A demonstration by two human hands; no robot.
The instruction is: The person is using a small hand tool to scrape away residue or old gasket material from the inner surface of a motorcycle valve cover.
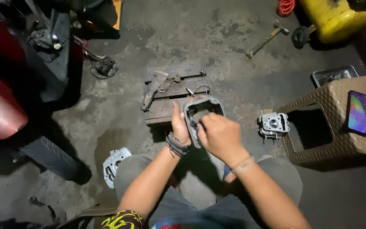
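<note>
1. One grey metal engine cover (204,111), with an open rectangular centre, is held upright above the concrete floor (242,76), in front of the person's knees and just above the near edge of the wooden block.
2. The left hand (179,125) grips the cover's left edge, fingers closed around the rim; a dark corded bracelet sits on that wrist.
3. The right hand (217,136) is curled against the cover's lower right part, fingers bent inward. Whether it pinches a small part there cannot be told.
4. One wooden block (172,95) lies on the floor beyond the hands. On it rest one dark-handled tool (151,95) and one bent wire piece (200,88).
5. Two further cast metal engine parts lie on the floor: one cylinder head (273,125) to the right, beside the stool, and one light grey casting (114,163) next to the left knee.
6. One woven plastic stool (339,123) stands at the right. One phone (359,112) with a lit screen lies on its top.
7. One metal tray (333,75) sits behind the stool.
8. One hammer (267,40) lies at the upper right, near one yellow tank (335,17).
9. One tyre (51,154) shows at the left.
</note>
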